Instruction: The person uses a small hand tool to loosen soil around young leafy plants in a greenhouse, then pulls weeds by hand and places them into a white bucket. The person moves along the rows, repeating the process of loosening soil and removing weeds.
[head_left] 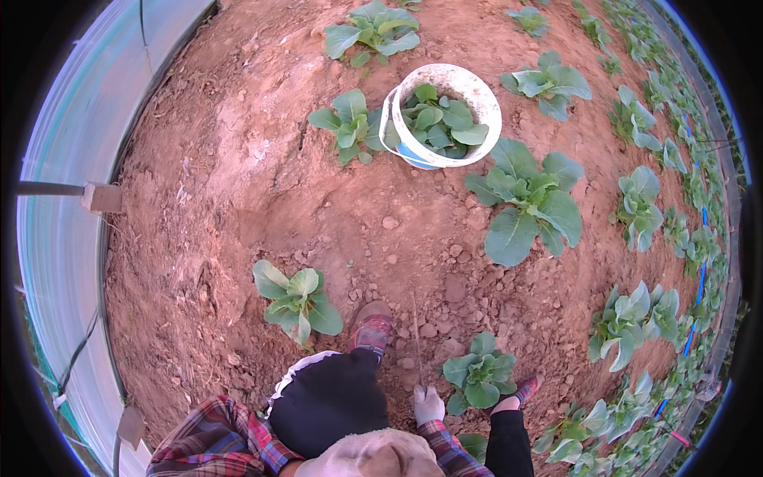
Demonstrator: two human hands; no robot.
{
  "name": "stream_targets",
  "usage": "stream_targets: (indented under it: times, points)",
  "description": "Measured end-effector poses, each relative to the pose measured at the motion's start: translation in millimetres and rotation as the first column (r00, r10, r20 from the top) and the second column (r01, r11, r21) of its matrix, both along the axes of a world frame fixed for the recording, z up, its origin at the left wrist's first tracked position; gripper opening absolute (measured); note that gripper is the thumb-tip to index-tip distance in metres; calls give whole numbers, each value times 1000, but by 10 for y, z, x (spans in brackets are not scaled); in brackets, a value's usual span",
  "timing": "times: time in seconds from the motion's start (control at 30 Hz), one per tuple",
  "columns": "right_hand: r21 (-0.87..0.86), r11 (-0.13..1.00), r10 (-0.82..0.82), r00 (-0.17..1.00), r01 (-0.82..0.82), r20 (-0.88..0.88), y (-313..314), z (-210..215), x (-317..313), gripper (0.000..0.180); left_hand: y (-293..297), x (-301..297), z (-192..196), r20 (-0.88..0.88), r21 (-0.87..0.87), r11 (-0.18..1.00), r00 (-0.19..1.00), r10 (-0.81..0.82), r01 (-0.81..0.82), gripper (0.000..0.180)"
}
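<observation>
My right hand (429, 404), in a whitish glove, is closed low over the soil between my feet. A thin, pale, stick-like rod (416, 338) runs forward from its fingers along the ground; I cannot make out what kind of tool it is. Close on the right of the hand grows a small leafy green plant (480, 372). My left arm shows as a plaid sleeve (266, 436) bent in toward my body. The left hand itself is hidden below the pale hat brim (373, 453) at the lower edge.
A white bucket (485, 107) holding cut green leaves stands ahead among the plants. A large leafy plant (528, 199) is beside it, a smaller one (298, 302) left of my foot. Plastic sheeting (67, 238) walls the left; dense plant rows line the right.
</observation>
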State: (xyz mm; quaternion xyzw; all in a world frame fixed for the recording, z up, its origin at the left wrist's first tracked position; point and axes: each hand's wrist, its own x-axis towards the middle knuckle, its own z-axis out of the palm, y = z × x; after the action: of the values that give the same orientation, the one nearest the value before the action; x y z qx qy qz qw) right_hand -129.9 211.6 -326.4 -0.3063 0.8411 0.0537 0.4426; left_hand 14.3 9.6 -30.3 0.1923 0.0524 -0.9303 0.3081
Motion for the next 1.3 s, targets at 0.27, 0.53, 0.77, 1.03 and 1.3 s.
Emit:
stream_targets:
  times: [0.27,0.53,0.77,1.03,1.3]
  points:
    - [-380,919,103,994,-108,-32,-2232,-223,107,48,69,-17,-42,-22,36,999,1000,-10,10,25]
    - [-124,957,269,962,-261,55,-1862,-196,392,47,44,48,-15,8,56,997,998,55,-55,27]
    - [-1,968,249,962,-250,114,-883,86,244,45,17,80,28,6,45,998,999,46,-46,28]
    - [-120,921,370,929,-370,-26,-663,62,0,43,81,82,-39,-36,84,996,999,6,-3,29]
    - [-397,879,289,957,-262,9,-2472,-77,576,46,111,39,0,-26,81,996,999,33,-31,29]
